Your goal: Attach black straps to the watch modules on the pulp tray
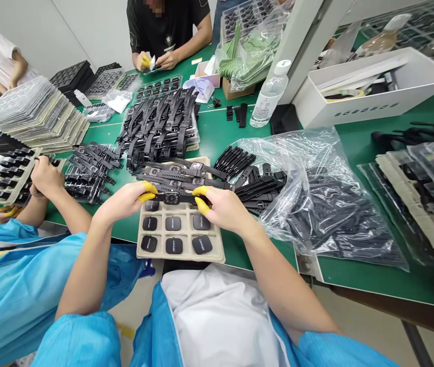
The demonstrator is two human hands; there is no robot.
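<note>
A black watch with its strap [171, 198] is stretched level between my two hands, its back facing up. My left hand [133, 198] pinches one strap end with yellow-covered fingertips. The other end is between the yellow-covered fingers of my right hand [217, 204]. Below the watch lies a beige compartment tray [189, 237], with square black watch pieces [173, 223] in its front pockets. Several strapped watches [179, 178] lie across the tray's back part. Loose black straps [261, 188] are heaped just right of my right hand.
A clear bag of straps [335, 214] covers the table at right. Stacked trays of watches [161, 125] stand behind my hands. A bottle [270, 94] and white box [377, 89] are at back right. A co-worker's hands [47, 178] hold a tray at left; another person sits opposite.
</note>
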